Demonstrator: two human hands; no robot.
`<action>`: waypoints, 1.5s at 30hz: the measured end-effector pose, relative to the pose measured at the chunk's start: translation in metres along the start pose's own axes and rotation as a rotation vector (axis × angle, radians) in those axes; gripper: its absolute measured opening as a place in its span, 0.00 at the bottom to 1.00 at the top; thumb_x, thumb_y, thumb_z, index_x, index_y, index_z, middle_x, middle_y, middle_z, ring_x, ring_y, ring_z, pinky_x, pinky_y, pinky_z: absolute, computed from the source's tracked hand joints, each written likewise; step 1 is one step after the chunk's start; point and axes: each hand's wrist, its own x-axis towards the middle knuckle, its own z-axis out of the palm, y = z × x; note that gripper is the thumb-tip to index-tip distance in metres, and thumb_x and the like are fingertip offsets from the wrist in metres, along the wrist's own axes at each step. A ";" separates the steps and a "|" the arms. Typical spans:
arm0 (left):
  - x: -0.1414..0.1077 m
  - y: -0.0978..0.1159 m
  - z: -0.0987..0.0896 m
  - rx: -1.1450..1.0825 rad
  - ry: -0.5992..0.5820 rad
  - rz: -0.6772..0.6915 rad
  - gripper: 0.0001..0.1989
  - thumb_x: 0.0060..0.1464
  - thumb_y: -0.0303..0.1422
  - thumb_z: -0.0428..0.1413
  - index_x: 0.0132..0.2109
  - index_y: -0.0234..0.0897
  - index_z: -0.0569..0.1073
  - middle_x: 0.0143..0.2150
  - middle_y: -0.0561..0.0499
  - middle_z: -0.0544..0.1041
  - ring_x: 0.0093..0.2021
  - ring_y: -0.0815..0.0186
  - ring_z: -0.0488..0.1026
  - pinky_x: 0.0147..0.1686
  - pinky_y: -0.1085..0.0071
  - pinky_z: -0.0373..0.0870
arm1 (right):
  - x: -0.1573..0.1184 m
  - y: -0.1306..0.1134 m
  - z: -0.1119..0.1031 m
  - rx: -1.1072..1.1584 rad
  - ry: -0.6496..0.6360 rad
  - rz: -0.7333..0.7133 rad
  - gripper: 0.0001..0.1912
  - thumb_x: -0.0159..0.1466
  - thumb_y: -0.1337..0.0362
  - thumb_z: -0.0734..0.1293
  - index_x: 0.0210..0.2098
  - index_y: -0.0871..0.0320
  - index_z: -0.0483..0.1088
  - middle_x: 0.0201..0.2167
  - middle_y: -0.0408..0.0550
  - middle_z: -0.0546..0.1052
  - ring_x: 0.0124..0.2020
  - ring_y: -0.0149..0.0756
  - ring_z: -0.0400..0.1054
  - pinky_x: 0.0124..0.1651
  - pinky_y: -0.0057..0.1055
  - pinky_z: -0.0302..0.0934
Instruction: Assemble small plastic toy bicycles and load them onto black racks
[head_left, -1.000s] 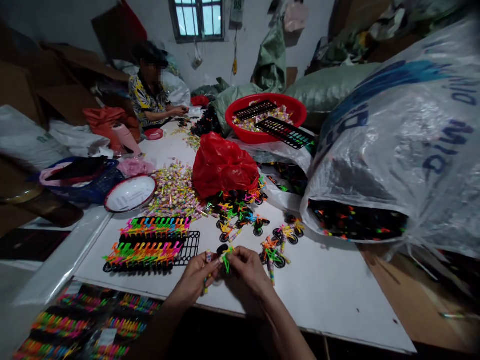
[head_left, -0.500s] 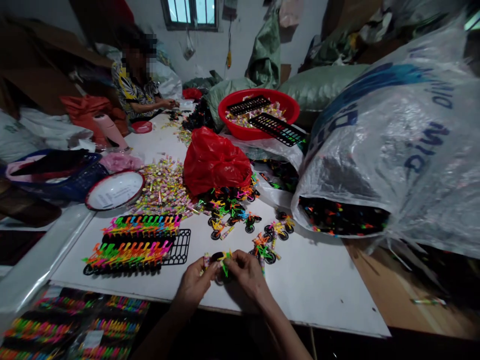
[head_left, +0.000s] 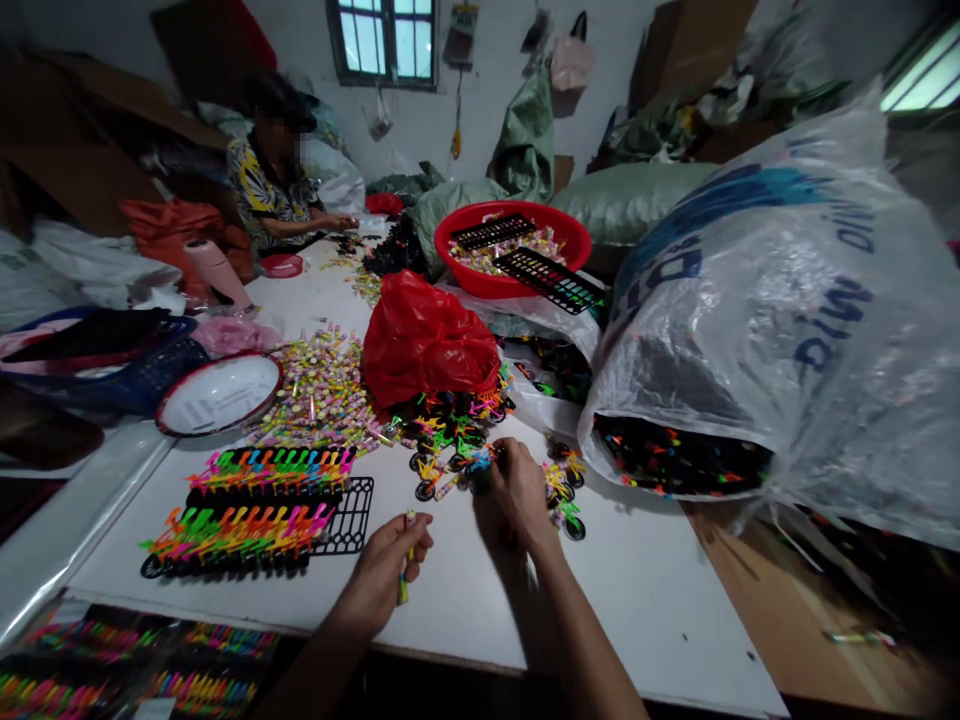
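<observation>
Upright in my left hand (head_left: 386,570) is a thin, colourful candy tube (head_left: 405,580), pinched between thumb and fingers above the white table. My right hand (head_left: 520,490) has its fingers bent down at the front of a pile of small plastic toy bicycles (head_left: 450,430). Its fingertips close on a toy bicycle with blue parts (head_left: 480,462) and black wheels; the hand partly hides it. More yellow and green toy bicycles (head_left: 568,490) lie just right of that hand. To the left, rows of colourful toy bicycles (head_left: 240,535) stand in a black grid tray (head_left: 349,517).
Behind the bicycles sit a red plastic bag (head_left: 427,340) and a heap of candy tubes (head_left: 319,385). A white enamel basin (head_left: 221,393) is at left, a red tub (head_left: 514,283) at the back. A big translucent sack (head_left: 750,330) bulges at right. Another person (head_left: 274,185) works at the far end.
My hands have moved apart; a yellow-green toy piece was between them before. The left keeps a candy tube, while the right has reached forward to the bicycle pile. The view has tilted slightly upward.
</observation>
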 end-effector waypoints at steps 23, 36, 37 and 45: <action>-0.019 -0.001 0.019 -0.080 -0.048 0.029 0.19 0.46 0.45 0.60 0.38 0.34 0.70 0.25 0.56 0.67 0.19 0.77 0.59 0.16 0.80 0.48 | -0.067 -0.024 -0.005 1.105 -0.290 0.026 0.13 0.55 0.53 0.69 0.29 0.57 0.72 0.36 0.47 0.73 0.37 0.36 0.66 0.41 0.30 0.60; -0.021 0.009 -0.002 0.330 0.071 0.336 0.15 0.45 0.39 0.61 0.40 0.37 0.77 0.26 0.53 0.72 0.26 0.69 0.67 0.25 0.76 0.62 | -0.088 -0.030 0.008 1.133 -0.559 0.197 0.19 0.52 0.49 0.70 0.26 0.60 0.68 0.19 0.39 0.66 0.22 0.26 0.56 0.27 0.24 0.50; -0.021 0.009 -0.001 0.358 0.093 0.360 0.14 0.44 0.38 0.61 0.40 0.38 0.78 0.28 0.53 0.73 0.28 0.68 0.68 0.27 0.75 0.63 | -0.091 -0.030 0.009 1.128 -0.556 0.188 0.20 0.54 0.49 0.69 0.23 0.61 0.67 0.19 0.39 0.65 0.22 0.26 0.55 0.27 0.24 0.49; -0.027 0.010 -0.005 0.243 0.003 0.273 0.23 0.47 0.43 0.60 0.49 0.37 0.74 0.28 0.53 0.72 0.21 0.74 0.61 0.20 0.78 0.56 | -0.088 -0.032 -0.007 0.884 -0.407 0.075 0.18 0.59 0.51 0.65 0.23 0.60 0.67 0.20 0.41 0.65 0.24 0.29 0.57 0.27 0.25 0.50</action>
